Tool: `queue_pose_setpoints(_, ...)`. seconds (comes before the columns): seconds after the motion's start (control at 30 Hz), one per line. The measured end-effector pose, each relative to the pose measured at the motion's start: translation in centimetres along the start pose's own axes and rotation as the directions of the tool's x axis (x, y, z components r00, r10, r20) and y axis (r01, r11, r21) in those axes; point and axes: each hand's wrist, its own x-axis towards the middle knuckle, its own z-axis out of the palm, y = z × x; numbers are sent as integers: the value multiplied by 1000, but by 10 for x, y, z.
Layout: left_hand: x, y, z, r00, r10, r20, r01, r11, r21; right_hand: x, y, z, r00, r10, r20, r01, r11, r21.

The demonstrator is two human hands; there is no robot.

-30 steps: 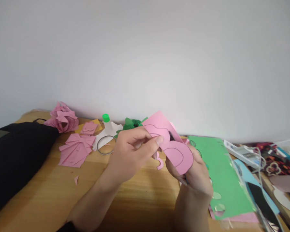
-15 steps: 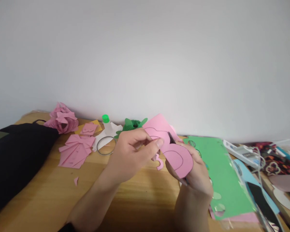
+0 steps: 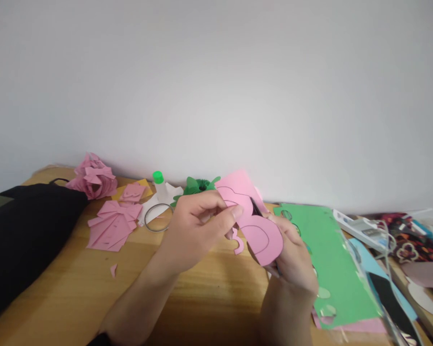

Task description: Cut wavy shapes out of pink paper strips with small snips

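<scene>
- The left hand (image 3: 202,226) is closed in a pinch, thumb and fingers clamped on the marked pink paper (image 3: 247,221).
- The right hand (image 3: 292,254) is curled round a pair of scissors (image 3: 255,207); only a dark blade and a little of the grip show. Whether the blades are apart or together cannot be determined.
- The marked pink paper is held up between both hands, above the wooden table (image 3: 209,298). Curved dark lines are drawn on it; its near edge is rounded and a notch lies beside the blade.
- A small curled pink strip (image 3: 239,245) shows just below the left fingertips; whether it hangs or rests on the wood cannot be told.
- Right side: a green sheet (image 3: 335,274) with cut holes overlaps a pink sheet (image 3: 368,325). A blue sheet (image 3: 364,257) lies beside it.
- Left side: a black fabric item (image 3: 29,240), a pink scrap (image 3: 113,270) and a pleated pink fan (image 3: 111,228).
- Further back: a ring (image 3: 145,218) partly over white paper (image 3: 175,189), and an upright tube with a green cap (image 3: 159,177).
- Near the wall (image 3: 216,96): a pink paper bundle (image 3: 94,178) at left, a green paper item (image 3: 193,185) behind the left hand.
</scene>
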Motion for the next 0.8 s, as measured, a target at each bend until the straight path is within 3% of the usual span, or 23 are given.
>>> queue_pose_setpoints(0.4,1,1,-1,999,-3,33,3,1000,13,3,-5,7,997,53,-57,-53,999,5)
queue_pose_setpoints(0.8,1,-1,-1,1000,12,26,-12,1000,19,3,-3,5,1000,2,-30,-3,999,-45)
